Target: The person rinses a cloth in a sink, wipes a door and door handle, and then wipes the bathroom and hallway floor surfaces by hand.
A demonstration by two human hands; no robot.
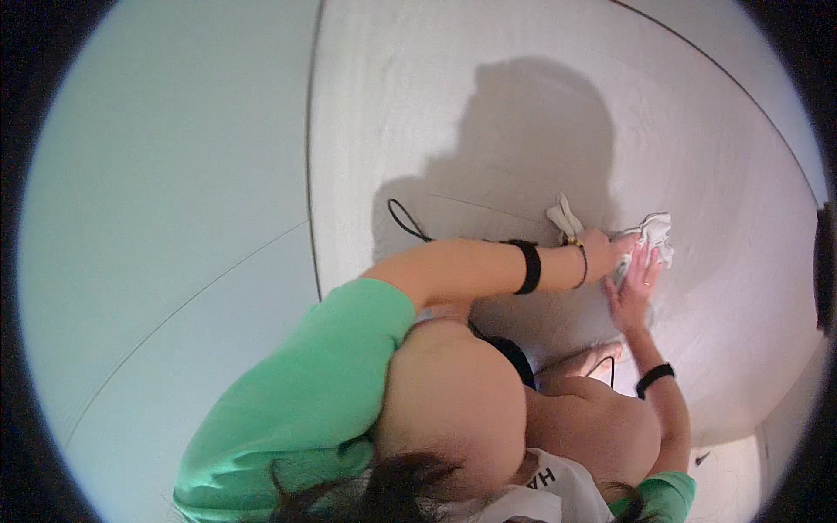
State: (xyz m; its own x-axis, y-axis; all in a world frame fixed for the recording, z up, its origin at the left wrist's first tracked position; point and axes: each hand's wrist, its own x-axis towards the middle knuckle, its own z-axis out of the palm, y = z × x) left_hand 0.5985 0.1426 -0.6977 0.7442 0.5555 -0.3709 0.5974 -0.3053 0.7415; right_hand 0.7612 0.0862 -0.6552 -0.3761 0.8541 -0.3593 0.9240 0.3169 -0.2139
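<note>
A crumpled white cloth (656, 230) lies against the pale floor, ahead and to the right of my bent knees. My left hand (598, 248) reaches across from the left and is closed over fabric beside it. A loose white fabric end (563, 216) sticks out near the left wrist; whether it belongs to the same cloth is hidden. My right hand (634, 293) comes up from below, its fingers laid over the cloth and its thumb spread to the left. The two hands are close together, and part of the cloth is covered by them.
A black cord loop (407, 221) shows beyond my left forearm. My bare knees (458, 386) and a bare foot (608, 356) are below the hands. A dark seam (310, 150) separates the pale floor from a greenish surface (170, 163). A dark object (825, 268) stands at the right rim.
</note>
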